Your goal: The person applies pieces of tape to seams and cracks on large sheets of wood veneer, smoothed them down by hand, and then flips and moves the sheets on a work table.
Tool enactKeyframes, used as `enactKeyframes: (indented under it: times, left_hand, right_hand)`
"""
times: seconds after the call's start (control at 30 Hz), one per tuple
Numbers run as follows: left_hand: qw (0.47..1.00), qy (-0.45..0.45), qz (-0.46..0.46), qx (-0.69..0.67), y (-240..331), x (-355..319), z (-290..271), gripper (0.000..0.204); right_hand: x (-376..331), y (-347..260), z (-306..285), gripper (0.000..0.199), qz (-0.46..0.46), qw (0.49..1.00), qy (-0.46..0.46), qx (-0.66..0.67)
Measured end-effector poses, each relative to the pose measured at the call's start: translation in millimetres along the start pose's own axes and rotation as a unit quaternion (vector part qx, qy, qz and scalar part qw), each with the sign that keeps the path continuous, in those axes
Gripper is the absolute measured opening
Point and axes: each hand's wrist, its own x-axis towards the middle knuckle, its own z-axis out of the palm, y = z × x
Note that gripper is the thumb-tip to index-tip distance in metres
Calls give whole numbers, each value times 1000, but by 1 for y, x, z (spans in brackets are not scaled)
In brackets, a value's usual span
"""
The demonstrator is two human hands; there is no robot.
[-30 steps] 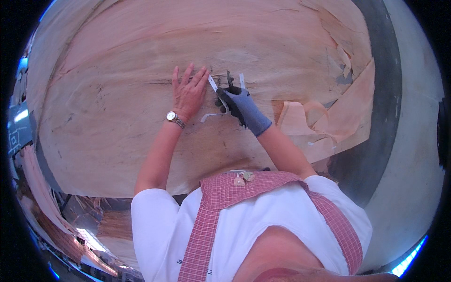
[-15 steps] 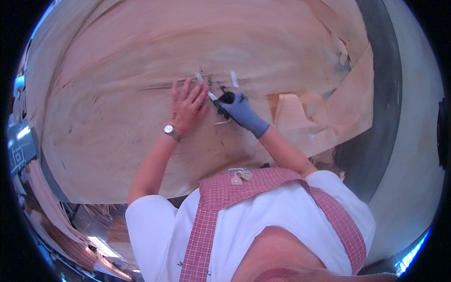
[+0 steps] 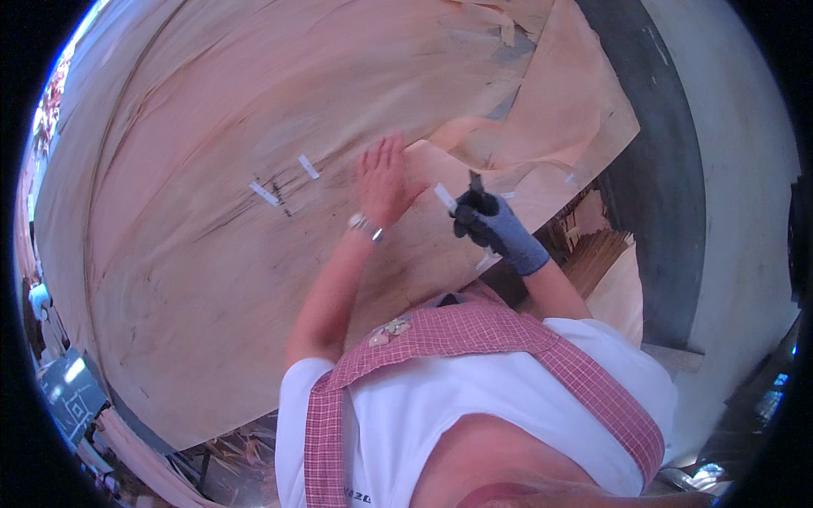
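Note:
My left hand (image 3: 386,184), bare and with a watch (image 3: 366,225) at its wrist, lies open and flat on a large sheet of thin tan wood veneer (image 3: 220,279). To its right, my right hand (image 3: 500,229) wears a blue-grey glove with black fingertips. Its fingers are closed on a short white tape strip (image 3: 445,197). A dark narrow tool (image 3: 476,181) also sticks up from that hand; its kind is hard to make out. Left of my left hand, two white strips (image 3: 308,167) lie on the veneer beside dark cracks.
A loose veneer piece (image 3: 559,127) overlaps the sheet at the right, with torn edges near the top. Beyond it runs a dark grey band (image 3: 652,169) beside a pale surface. Stacked veneer (image 3: 605,262) shows below the sheet's right edge. A dark panel (image 3: 72,398) stands at lower left.
My hands and view have shifted right, away from the dark cracks. The tape strip that was at my right fingertips there now lies on the veneer, and another is in my right hand.

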Motion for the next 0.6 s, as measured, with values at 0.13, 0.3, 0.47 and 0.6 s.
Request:
enactKeyframes:
  times: [0.13, 0.3, 0.47, 0.6]
  left_hand:
    - [970, -243, -23, 25, 40, 70, 34, 42]
    - [985, -81, 106, 109, 13, 181, 56, 21]
    - [881, 258, 158, 364, 86, 246, -24, 33]
    - [934, 254, -111, 226, 59, 136, 2, 40]
  right_hand:
    - [-12, -8, -41, 23, -28, 999, 27, -22]
    - [36, 31, -78, 25, 2, 995, -100, -2]
    - [117, 49, -86, 21, -69, 995, -20, 70]
    - [173, 42, -89, 21, -54, 994, -42, 90]
